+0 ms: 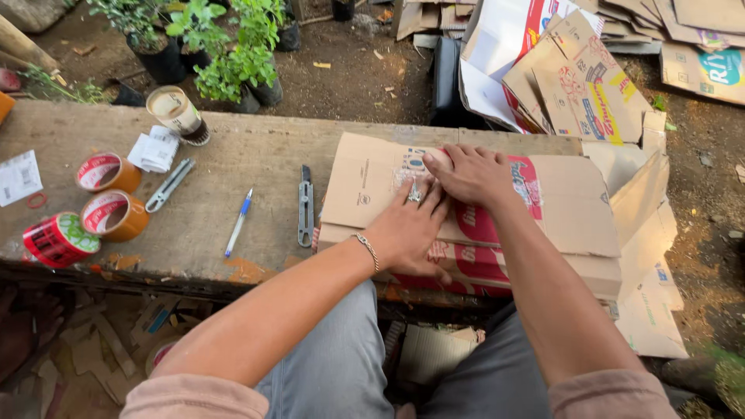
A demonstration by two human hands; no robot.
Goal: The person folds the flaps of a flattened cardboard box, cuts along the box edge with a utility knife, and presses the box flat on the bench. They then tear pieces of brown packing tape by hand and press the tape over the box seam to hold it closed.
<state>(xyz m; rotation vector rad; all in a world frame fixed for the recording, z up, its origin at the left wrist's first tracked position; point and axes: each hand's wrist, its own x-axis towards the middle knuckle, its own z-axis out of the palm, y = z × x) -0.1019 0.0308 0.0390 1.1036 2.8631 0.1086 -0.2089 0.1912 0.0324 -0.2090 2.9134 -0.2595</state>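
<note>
- Cardboard (559, 209) lies flattened on the right part of a wooden bench (233, 155), stacked on more sheets.
- Left hand (407, 229), ringed, presses flat on it, fingers spread, gripping nothing.
- Right hand (473, 174) presses flat just beside, touching the left.
- Cutter (306, 206) and pen (238, 223) lie left of the cardboard; tape rolls (109, 194) sit farther left.

Your left hand (407, 231): palm down, fingers stretched forward and close together, a ring on one finger, a thin bracelet at the wrist. Your right hand (475, 174): palm down, fingers spread flat and pointing left, set just ahead of the left hand, the two seemingly touching at the fingertips. Both forearms: bare, reaching forward and converging from rolled sleeves at the bottom edge. Neither hand grips anything; both press flat. Your thumbs are mostly hidden.
</note>
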